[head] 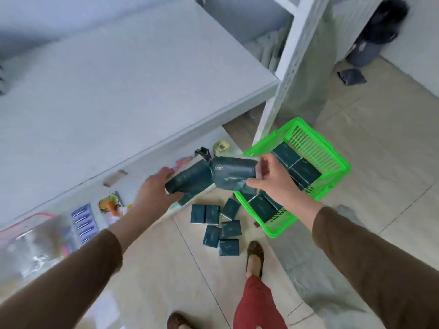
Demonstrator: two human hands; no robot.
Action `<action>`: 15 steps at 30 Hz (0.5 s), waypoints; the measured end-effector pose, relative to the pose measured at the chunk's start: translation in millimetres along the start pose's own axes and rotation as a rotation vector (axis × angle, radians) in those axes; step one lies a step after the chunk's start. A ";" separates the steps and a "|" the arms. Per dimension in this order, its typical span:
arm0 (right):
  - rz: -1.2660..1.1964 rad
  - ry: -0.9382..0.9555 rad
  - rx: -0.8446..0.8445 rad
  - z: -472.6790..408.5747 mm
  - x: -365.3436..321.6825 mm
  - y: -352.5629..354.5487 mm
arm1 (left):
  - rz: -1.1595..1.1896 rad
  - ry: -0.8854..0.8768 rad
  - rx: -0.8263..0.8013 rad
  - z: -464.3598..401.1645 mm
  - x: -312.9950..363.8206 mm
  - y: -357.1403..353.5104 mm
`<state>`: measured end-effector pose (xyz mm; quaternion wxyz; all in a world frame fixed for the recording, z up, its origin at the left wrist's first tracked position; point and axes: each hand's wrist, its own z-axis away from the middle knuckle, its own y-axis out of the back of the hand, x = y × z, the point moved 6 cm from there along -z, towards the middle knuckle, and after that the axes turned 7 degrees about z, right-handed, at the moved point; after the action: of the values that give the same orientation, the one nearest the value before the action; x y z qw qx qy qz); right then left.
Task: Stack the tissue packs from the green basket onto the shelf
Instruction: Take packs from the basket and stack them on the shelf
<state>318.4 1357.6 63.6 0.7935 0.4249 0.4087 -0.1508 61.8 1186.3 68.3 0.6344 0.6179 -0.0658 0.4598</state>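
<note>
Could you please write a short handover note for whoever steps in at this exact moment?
Left hand: holding one dark tissue pack near the shelf edge.
Right hand: holding another dark pack above the basket's near corner.
Green basket: on the floor beside the shelf post, with several packs inside.
Loose packs: about six on the floor tiles beside the basket.
Done: no tissue packs visible on the top shelf board.
Left: place both held packs, then the basket's packs and the loose ones.
</note>
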 end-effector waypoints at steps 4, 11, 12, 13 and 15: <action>-0.229 0.115 -0.008 49.1 -106.7 -56.5 | 0.093 -0.004 0.182 87.6 -44.4 127.0; -0.301 0.264 -0.200 65.8 -267.3 -162.6 | 0.012 0.004 0.398 161.6 -122.6 303.5; -0.309 0.277 -0.221 61.0 -284.0 -178.0 | -0.013 0.013 0.417 163.6 -133.3 320.7; -0.320 0.292 -0.243 54.9 -299.1 -194.0 | -0.036 0.023 0.433 164.0 -143.9 336.1; -0.329 0.296 -0.257 40.4 -324.8 -223.9 | -0.066 0.041 0.454 160.7 -164.2 362.9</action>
<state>6.5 1157.4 204.8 0.7374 0.2658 0.5997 -0.1609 -194.8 900.5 260.4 0.4950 0.7371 0.0726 0.4543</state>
